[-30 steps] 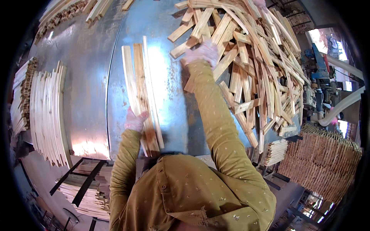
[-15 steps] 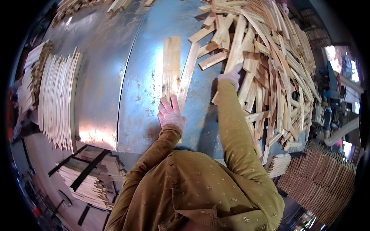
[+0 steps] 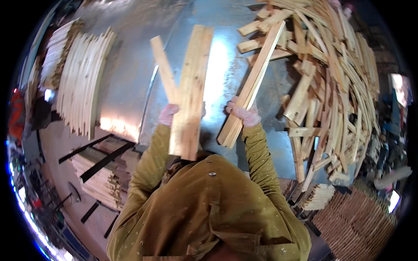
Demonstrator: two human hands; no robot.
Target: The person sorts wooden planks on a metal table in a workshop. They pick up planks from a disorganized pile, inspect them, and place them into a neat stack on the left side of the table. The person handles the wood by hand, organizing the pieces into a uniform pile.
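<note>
My left hand (image 3: 167,115) is closed around pale wooden slats (image 3: 190,89), which lie side by side and point away from me. A shorter slat (image 3: 163,65) slants off to their left from the same grip. My right hand (image 3: 244,114) grips another small bundle of wooden slats (image 3: 264,58), its fingers wrapped round the lower part. That bundle leans toward the far right, and its far end overlaps the loose pile (image 3: 309,85) in the picture. Both bundles are held in front of me over the metal tabletop (image 3: 130,56), with a gap between them.
On the tabletop's left stands a neat row of slats (image 3: 82,82), with another stack (image 3: 58,52) beyond it. Below the near left edge is a dark metal rack (image 3: 106,161) holding wood. A large stack of wood (image 3: 355,224) stands at the lower right.
My right hand has come away from the pile toward the middle with slats in it. The left hand, flat on slats before, now grips and lifts them, slightly further left.
</note>
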